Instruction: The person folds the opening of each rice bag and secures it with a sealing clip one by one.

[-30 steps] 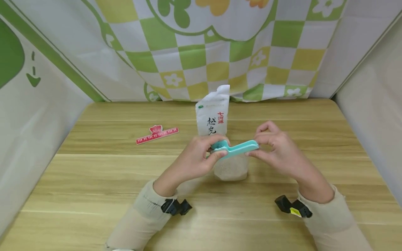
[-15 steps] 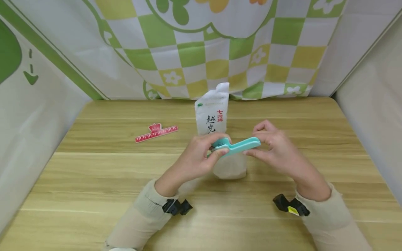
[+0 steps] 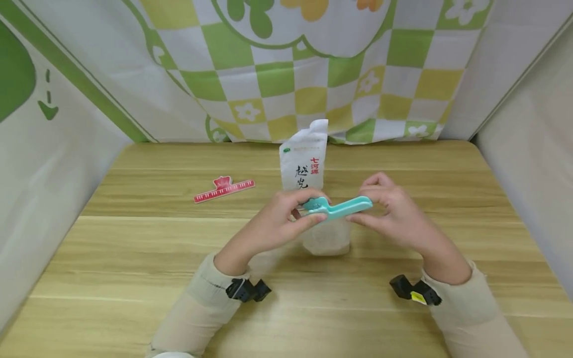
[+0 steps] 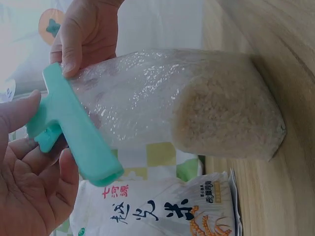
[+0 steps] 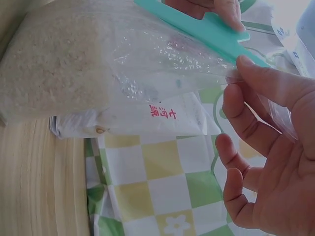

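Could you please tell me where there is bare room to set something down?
The table has bare wood between the left sleeve and right sleeve, right of the right hand, and left of the red clip. The middle is crowded: left hand, turquoise clip, clear rice bag and, behind it, the white bag.

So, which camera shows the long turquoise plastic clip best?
The left wrist view: the long turquoise plastic clip looms large, its bar visible end to end. The head view shows it smaller; the right wrist view crops one end.
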A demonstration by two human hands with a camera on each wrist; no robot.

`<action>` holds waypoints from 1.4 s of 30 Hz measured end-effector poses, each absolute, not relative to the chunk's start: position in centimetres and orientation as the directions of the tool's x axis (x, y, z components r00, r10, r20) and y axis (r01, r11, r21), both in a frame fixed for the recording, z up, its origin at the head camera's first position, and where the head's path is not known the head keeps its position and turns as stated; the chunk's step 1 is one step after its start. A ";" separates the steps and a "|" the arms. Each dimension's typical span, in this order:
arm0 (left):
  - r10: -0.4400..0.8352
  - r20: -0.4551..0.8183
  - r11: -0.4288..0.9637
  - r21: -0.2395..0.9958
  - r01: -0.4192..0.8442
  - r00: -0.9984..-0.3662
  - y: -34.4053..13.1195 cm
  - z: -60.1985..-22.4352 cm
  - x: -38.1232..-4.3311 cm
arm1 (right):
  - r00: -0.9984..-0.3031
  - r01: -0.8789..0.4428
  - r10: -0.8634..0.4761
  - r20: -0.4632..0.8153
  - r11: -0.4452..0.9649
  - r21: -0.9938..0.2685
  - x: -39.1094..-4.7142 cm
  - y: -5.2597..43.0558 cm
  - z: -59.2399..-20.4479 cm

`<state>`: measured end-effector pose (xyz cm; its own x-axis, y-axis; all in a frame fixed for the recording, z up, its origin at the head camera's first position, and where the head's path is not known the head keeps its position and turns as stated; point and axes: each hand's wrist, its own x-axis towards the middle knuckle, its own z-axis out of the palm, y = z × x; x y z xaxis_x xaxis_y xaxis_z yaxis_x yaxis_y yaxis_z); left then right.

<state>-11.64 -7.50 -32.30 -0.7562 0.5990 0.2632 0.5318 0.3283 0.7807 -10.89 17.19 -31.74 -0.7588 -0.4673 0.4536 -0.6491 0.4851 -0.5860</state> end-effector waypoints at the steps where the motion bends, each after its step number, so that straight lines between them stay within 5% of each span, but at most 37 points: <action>1: 0.595 0.252 0.339 0.782 0.523 -0.763 -7.6 -32.3 -11.6 | -0.758 -0.649 -0.467 0.454 0.481 -0.589 -10.9 17.2 -31.8; 16: 0.554 0.079 0.520 0.744 0.419 -0.829 -10.9 -34.0 -11.8 | -0.803 -0.588 -0.464 0.374 0.513 -0.625 -10.5 19.3 -33.4; 22: 0.549 0.051 0.549 0.731 0.406 -0.834 -12.5 -34.7 -11.2 | -0.863 -0.482 -0.451 0.227 0.603 -0.635 -9.9 20.2 -34.2; 34: 0.570 -0.036 0.547 0.763 0.346 -0.821 -12.1 -37.0 -10.3 | -0.885 -0.366 -0.465 -0.007 0.705 -0.607 -9.4 20.1 -36.5; 42: 0.554 -0.037 0.432 0.867 0.249 -0.832 -10.6 -38.5 -10.1 | -0.881 -0.341 -0.472 -0.042 0.694 -0.633 -9.4 19.2 -37.2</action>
<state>-10.14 -10.61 -38.48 -0.8317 0.5540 -0.0371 0.2489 0.4318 0.8670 -9.42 19.16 -37.15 -0.8808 -0.4716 -0.0425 -0.3413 0.6945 -0.6334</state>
